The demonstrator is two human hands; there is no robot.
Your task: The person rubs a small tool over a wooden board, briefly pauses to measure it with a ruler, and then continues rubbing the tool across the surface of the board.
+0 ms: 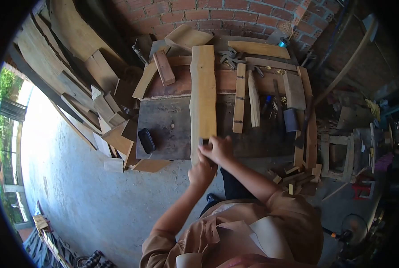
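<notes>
A long pale board (pixel 204 89) with one wavy edge lies across the dark workbench (pixel 164 114) and reaches past its front edge. Over the board's near end, my right hand (pixel 218 149) is closed round a small dark object (pixel 204 141), too small to name. My left hand (pixel 201 172) is closed just below and to the left, close against the right one; what its fingers hold, if anything, is hidden. A black tray-like case (pixel 146 140) sits on the bench to the left of the board.
Right of the board lie a wooden strip with dark fittings (pixel 239 98), a pointed wood piece (pixel 253 98) and a grey cylinder (pixel 290 120). A reddish wood block (pixel 164 68) is at the back left. Planks (pixel 105 71) lean on the left; offcuts (pixel 297 177) lie on the floor.
</notes>
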